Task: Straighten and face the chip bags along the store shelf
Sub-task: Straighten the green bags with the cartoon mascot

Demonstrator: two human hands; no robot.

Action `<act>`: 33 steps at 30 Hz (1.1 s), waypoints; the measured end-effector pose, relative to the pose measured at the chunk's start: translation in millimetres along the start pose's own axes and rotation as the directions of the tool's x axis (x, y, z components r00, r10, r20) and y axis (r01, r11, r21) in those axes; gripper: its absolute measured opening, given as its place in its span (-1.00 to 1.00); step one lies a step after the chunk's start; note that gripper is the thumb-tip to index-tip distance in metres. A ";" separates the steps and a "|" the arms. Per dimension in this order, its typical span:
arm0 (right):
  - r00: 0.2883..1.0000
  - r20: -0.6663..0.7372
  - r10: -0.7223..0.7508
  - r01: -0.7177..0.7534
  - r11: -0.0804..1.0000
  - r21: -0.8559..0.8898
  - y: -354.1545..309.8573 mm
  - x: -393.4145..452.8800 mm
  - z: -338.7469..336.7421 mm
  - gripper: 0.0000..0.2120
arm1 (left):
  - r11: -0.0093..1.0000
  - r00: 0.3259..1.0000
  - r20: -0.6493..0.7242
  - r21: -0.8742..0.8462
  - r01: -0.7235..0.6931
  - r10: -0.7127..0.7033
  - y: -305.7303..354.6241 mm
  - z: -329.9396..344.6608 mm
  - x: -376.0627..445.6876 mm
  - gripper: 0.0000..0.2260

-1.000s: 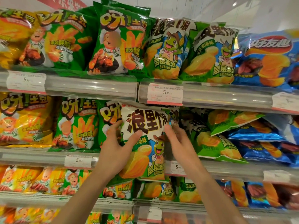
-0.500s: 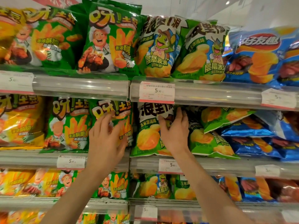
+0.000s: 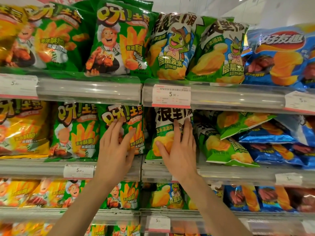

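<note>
Store shelving (image 3: 88, 90) in tiers, clear price rails, white tags; pale ceiling at 1 o'clock. Middle tier packed with chip bags: yellow at 9, blue at 3.
Left hand (image 3: 115, 147) flat, fingers straight and spread, pressing upright green fries bag (image 3: 134, 126) near centre.
Right hand (image 3: 180, 147) flat, fingers together, thumb out, pressing upright frog bag (image 3: 163, 133) just beside, toward 3.
Slumped green bags (image 3: 221, 147) further toward 3.

Left-edge yellow bag (image 3: 18, 128) cut off; far price tag (image 3: 300, 101) unreadable.
</note>
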State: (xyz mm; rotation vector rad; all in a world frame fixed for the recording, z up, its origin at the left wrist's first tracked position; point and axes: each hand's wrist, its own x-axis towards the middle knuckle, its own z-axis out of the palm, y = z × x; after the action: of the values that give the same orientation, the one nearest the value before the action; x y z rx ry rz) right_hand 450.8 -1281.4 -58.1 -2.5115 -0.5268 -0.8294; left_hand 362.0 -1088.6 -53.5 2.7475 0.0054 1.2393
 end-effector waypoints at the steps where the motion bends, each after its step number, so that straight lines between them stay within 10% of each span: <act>1: 1.000 0.003 -0.007 0.007 1.000 0.008 -1.2 -3.8 0.3 -0.17 | 1.000 1.000 0.001 -0.003 -0.007 0.007 -0.8 0.7 -0.5 -0.44; 10: 0.995 0.097 0.027 -0.057 0.945 0.323 -2.1 -10.0 -39.6 -0.35 | 0.974 0.999 -0.033 -0.225 -0.023 0.016 -1.1 -11.4 -5.5 -0.56; 18: 0.928 0.294 0.229 -0.365 0.720 0.590 20.8 -75.2 -77.5 -0.90 | 0.776 0.963 0.125 -0.571 0.267 -0.240 30.3 -27.4 -36.3 -0.70; 24: 0.849 0.323 0.419 -0.528 0.622 0.579 88.0 -99.7 -95.9 -0.85 | 0.531 0.849 0.350 -0.667 0.523 -0.396 72.4 -15.8 -56.9 -0.77; 33: 0.863 0.296 0.408 -0.502 0.633 0.589 173.9 -75.3 -130.7 -0.85 | 0.422 0.799 0.388 -0.696 0.580 -0.460 165.7 14.0 -38.8 -0.80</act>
State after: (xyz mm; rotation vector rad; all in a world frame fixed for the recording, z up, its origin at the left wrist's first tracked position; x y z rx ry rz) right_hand 417.5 -1509.1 -60.8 -1.8981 -0.1428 -0.2051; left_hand 338.6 -1256.7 -72.2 1.7857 0.2295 0.6156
